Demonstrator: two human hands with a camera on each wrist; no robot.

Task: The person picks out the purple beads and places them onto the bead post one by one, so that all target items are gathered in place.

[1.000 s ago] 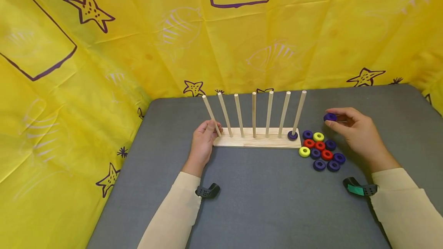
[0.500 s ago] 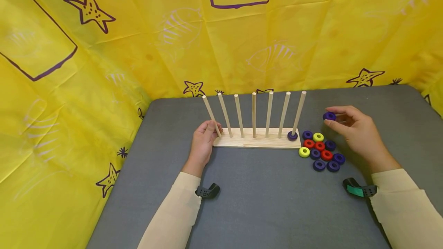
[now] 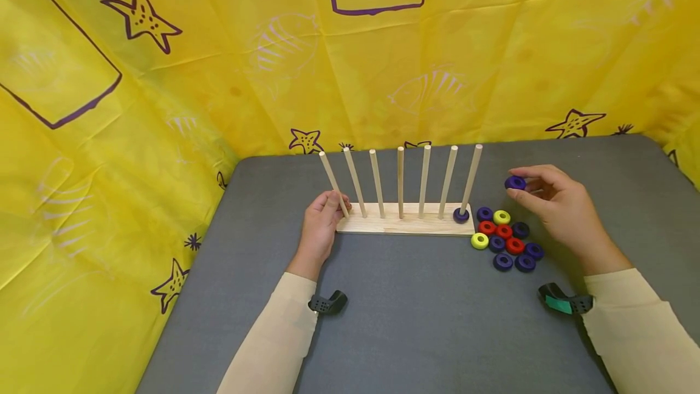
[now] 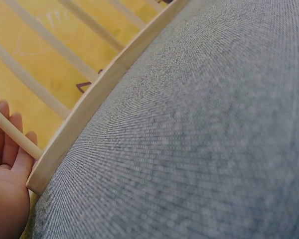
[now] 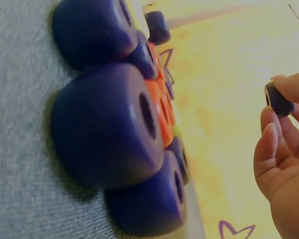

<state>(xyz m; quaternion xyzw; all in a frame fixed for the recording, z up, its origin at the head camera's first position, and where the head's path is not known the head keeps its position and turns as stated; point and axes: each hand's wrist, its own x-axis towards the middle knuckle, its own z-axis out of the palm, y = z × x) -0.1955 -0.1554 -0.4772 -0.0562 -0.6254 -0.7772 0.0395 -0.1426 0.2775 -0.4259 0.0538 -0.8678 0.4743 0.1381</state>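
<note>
In the head view my left hand [image 3: 321, 224] holds the left end of a wooden peg rack [image 3: 407, 225], thumb and fingers about its leftmost peg. Behind that peg [image 4: 12, 130], in the left wrist view, the fingers show. My right hand [image 3: 566, 214] pinches a purple ring [image 3: 515, 183] between thumb and fingertips, raised right of the rack. The same purple ring [image 5: 278, 100] appears in the right wrist view. One purple ring [image 3: 461, 216] sits at the foot of the rightmost peg [image 3: 473, 175]; the other pegs are bare.
Several loose purple rings [image 3: 502, 261], red rings [image 3: 514, 246] and two yellow rings [image 3: 479, 241] lie close together at the rack's right end. They rest on a grey table [image 3: 415, 321]. A yellow patterned cloth [image 3: 361, 78] hangs behind the table and to its left.
My right hand, with the purple ring, has moved slightly left and up toward the rack. My left hand stays at the rack's left end, and the loose rings have not moved.
</note>
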